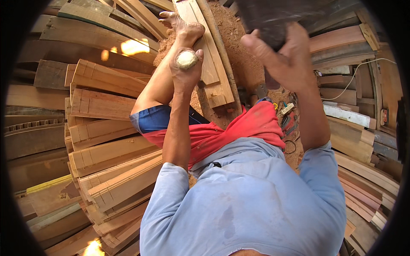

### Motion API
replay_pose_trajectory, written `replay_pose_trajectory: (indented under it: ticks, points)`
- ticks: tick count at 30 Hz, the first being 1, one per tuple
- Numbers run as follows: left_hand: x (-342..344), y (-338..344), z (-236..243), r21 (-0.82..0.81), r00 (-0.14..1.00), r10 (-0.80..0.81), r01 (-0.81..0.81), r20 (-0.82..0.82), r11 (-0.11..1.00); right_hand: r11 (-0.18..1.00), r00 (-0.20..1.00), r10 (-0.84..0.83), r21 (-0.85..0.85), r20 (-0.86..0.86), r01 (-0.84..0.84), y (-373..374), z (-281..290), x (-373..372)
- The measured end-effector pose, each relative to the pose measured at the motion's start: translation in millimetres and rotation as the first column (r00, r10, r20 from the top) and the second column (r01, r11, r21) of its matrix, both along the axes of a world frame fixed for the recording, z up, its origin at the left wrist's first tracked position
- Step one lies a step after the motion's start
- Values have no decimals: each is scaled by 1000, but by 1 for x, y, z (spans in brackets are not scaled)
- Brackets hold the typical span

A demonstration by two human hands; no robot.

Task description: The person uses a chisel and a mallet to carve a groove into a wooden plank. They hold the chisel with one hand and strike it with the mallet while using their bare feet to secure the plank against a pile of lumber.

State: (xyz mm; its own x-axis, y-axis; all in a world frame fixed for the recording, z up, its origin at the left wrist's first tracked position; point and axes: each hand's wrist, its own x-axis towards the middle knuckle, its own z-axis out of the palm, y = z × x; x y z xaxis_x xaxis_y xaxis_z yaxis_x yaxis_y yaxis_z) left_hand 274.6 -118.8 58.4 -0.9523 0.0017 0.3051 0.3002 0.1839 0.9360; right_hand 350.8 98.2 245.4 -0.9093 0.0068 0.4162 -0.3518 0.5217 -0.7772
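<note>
My left hand (pixel 186 70) is closed in a fist around an upright chisel (pixel 186 59). Only the round, pale, worn butt of its handle shows; the blade is hidden below the fist. Beneath and beside that hand lies a light-brown wooden board (pixel 209 64), with my bare foot (pixel 188 32) against it. To the right, my right hand (pixel 284 57) grips a large dark mallet (pixel 273 19), raised and smeared by motion. Its thumb lies along the mallet, and part of the handle is hidden by the hand.
Cut wooden pieces with pencil marks (pixel 104 104) are stacked at my left. More planks (pixel 337 45) line the right side, near a pale cable (pixel 354 77). Sawdust (pixel 241 51) covers the ground beyond the board. Small tools (pixel 288 117) lie by my right knee.
</note>
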Motion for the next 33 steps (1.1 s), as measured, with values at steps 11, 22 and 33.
replay_pose_trajectory:
  ticks: [11, 22, 33]
  points:
    - [-14, 18, -13, 31, 995, 18, -15, -93, 999, 846, 955, -212, -529, -205, 75, -17, 26, 16]
    - [-14, 17, -21, 44, 996, -5, 9, -92, 999, 891, 943, 65, -406, -326, -202, 6, 21, 11]
    - [27, 19, -1, 45, 992, -3, 8, -125, 999, 996, 987, 54, -69, -150, -65, -16, 3, 11]
